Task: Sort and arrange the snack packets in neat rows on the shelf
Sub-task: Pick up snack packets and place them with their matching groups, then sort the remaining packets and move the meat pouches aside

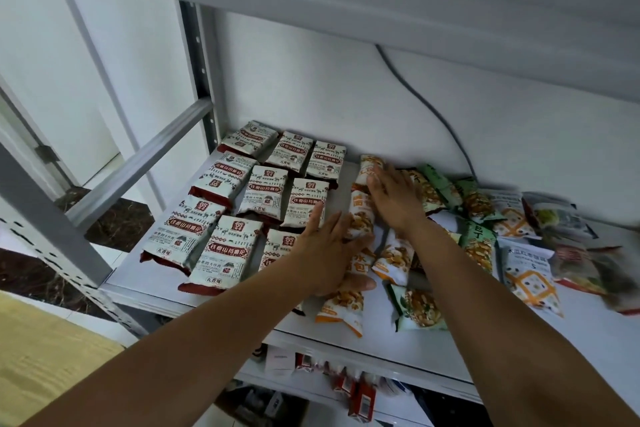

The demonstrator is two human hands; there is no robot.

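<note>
Two bare arms are reaching in from the bottom of the frame onto a white shelf (585, 333) that is carrying the snack packets. Left of centre, the cream-and-red packets (225, 253) are lying flat in three tidy rows, running from the near edge back toward the grey upright post (199, 80) in the upper left. Just right of them, the orange-and-white packets (394, 260) are forming a rough column through the middle of the frame, some tilted and overlapping. Further right, the green packets (479, 250) are lying jumbled, and the white packets with an orange diamond pattern (530, 282) are sitting beyond them toward the right edge, beside some blurred, darker packets (585, 263).

The left hand (325, 246) is lying flat with its fingers spread apart, palm down, pressing on the orange-and-white column and touching the edge of the nearest cream-and-red packet; it is gripping nothing. The right hand (394, 194) is resting higher in the frame, also flat and spread, covering the far orange-and-white packets without closing around any.

A grey cable (433, 107) is trailing down the white wall behind. Small red boxes (362, 399) are standing on the lower shelf at the bottom centre.
</note>
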